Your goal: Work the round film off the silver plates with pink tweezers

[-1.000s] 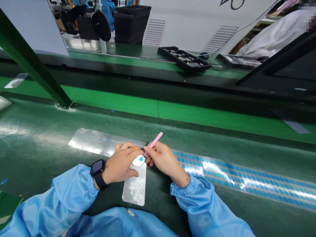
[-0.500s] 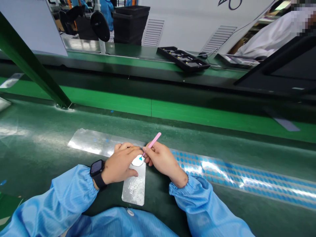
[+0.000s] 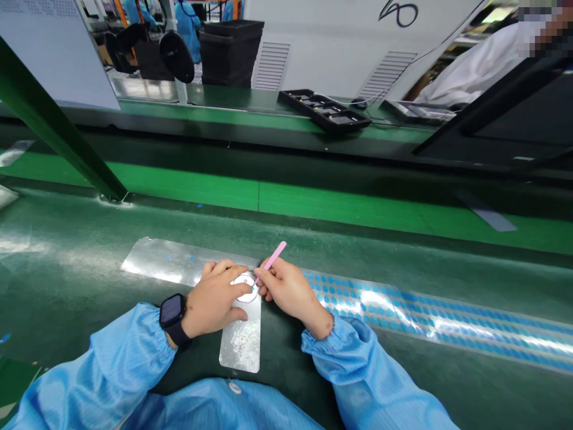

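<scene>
My left hand point(image 3: 215, 298) rests on a small white round part point(image 3: 245, 286), pinching it between thumb and fingertips at the top of a small silvery plate point(image 3: 242, 340). My right hand point(image 3: 286, 289) is closed on pink tweezers point(image 3: 271, 261), whose tip meets the right edge of the white part. A dark watch point(image 3: 172, 313) sits on my left wrist. Both arms wear light blue sleeves.
A long clear strip of blue round stickers point(image 3: 425, 322) runs to the right. A shiny film sheet point(image 3: 165, 263) lies to the left. Beyond the green conveyor point(image 3: 313, 203) stand a black tray point(image 3: 324, 110), stacked black bins point(image 3: 228, 51) and a person in white point(image 3: 474, 65). A green post point(image 3: 58, 128) slants at left.
The blue dot seen at the tweezers' tip on the white part is barely visible now. My left fingers have shifted on the part. The view has drifted slightly.
</scene>
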The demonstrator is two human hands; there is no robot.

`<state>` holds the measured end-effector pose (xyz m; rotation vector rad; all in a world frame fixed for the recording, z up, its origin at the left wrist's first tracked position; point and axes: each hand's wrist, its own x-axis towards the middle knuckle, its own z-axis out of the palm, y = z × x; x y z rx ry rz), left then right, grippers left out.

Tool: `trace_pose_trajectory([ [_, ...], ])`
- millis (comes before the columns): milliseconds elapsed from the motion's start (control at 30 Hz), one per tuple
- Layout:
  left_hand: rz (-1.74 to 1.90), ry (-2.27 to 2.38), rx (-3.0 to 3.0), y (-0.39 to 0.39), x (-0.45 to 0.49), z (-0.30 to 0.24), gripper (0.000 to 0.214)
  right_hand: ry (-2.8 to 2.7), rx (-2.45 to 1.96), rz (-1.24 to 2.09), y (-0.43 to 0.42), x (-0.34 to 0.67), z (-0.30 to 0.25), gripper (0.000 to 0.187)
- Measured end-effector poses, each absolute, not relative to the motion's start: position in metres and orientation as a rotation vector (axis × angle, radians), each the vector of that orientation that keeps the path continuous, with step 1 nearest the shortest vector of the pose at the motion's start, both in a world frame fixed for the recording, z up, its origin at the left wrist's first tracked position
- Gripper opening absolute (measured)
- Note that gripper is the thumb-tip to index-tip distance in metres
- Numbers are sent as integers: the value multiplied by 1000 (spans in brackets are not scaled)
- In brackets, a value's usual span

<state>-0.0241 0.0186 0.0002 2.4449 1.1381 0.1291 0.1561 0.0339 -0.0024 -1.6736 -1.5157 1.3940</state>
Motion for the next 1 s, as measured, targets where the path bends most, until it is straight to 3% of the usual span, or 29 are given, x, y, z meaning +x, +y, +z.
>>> trace_pose_trajectory([
  [500, -9, 1248, 2526, 14, -17, 11, 37, -1202, -1455, 1536, 38, 164, -17, 19],
  [1000, -83, 1317, 2477, 14, -13, 15, 37, -1148, -1388, 1600, 39, 162, -17, 15],
])
